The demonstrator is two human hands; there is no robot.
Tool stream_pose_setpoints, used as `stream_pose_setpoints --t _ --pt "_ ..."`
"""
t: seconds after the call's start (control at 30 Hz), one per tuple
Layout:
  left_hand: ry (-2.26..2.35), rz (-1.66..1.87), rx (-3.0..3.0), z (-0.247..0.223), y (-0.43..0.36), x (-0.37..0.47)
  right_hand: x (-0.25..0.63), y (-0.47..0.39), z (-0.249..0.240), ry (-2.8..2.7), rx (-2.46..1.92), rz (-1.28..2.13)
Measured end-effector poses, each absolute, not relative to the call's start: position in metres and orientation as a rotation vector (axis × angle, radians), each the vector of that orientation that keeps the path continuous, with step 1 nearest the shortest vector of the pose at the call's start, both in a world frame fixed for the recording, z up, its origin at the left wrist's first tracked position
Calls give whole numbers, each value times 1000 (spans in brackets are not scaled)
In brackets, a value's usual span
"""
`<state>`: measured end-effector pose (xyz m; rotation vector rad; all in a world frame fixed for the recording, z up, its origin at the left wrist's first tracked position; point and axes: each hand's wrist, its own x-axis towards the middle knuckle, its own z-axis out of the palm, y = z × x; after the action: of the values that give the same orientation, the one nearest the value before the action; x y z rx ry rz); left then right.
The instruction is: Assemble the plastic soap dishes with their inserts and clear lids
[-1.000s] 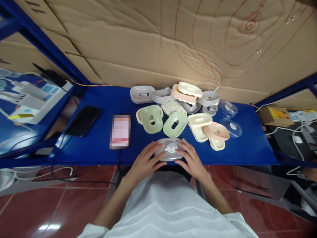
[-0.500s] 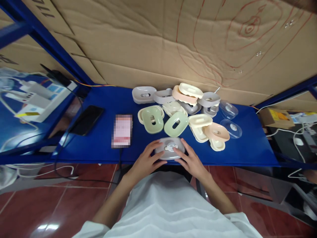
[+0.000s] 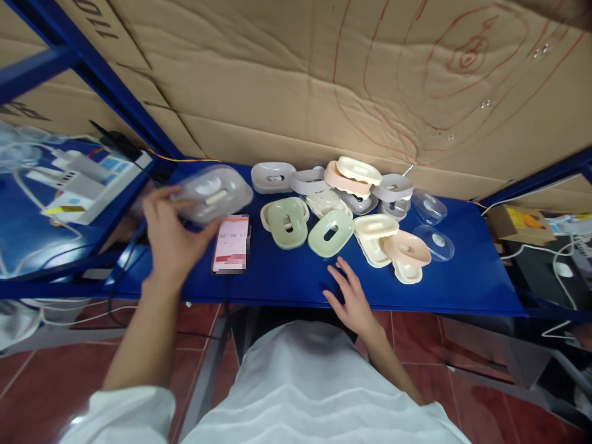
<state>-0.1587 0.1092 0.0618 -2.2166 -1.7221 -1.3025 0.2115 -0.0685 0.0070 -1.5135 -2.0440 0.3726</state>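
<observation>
My left hand (image 3: 171, 231) grips the near-left end of a grey oval soap dish with a clear cover (image 3: 219, 194), blurred by motion, above the left part of the table. My right hand (image 3: 349, 296) is empty with its fingers spread, low over the table's front. Just beyond it lies a green soap dish (image 3: 330, 233), beside another green dish (image 3: 287, 223). Cream trays (image 3: 375, 227) and a peach dish (image 3: 407, 248) lie to the right. A pale grey dish (image 3: 274, 177) stands at the back.
A phone (image 3: 231, 243) showing a timer lies left of centre on the blue table (image 3: 287, 277). Clear covers (image 3: 435, 242) sit at the right. A cardboard wall (image 3: 259, 92) closes the back. Power strips and cables (image 3: 87, 185) crowd the far left; a small box (image 3: 518, 221) is at right.
My left hand has carried the covered grey dish from the front middle to the left, beyond the phone. My right hand has let go of it and stays near the front.
</observation>
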Motion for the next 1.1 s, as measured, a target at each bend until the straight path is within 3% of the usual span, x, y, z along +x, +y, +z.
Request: stream_pose_setpoints --t 0.13,0.27,0.43,0.53,0.8,1.1 --pt "-1933 -1167 -2287 46 188 -188 207 -66 9 -2170 -1545 292" --pt "-2054 -999 -2386 37 209 -187 204 -60 13 -2175 -1618 163" --pt "-1567 -1069 -2489 55 147 -135 198 -41 18 -2243 -1617 142" --pt "-1276 -722 -2792 49 96 -91 206 -33 17 -2201 -1574 137" --pt "-1271 -770 -2755 26 30 -29 262 -55 19 -2021 -1639 0" --pt "-994 -873 -3003 14 -20 -3 246 -61 9 -1908 -1813 -132"
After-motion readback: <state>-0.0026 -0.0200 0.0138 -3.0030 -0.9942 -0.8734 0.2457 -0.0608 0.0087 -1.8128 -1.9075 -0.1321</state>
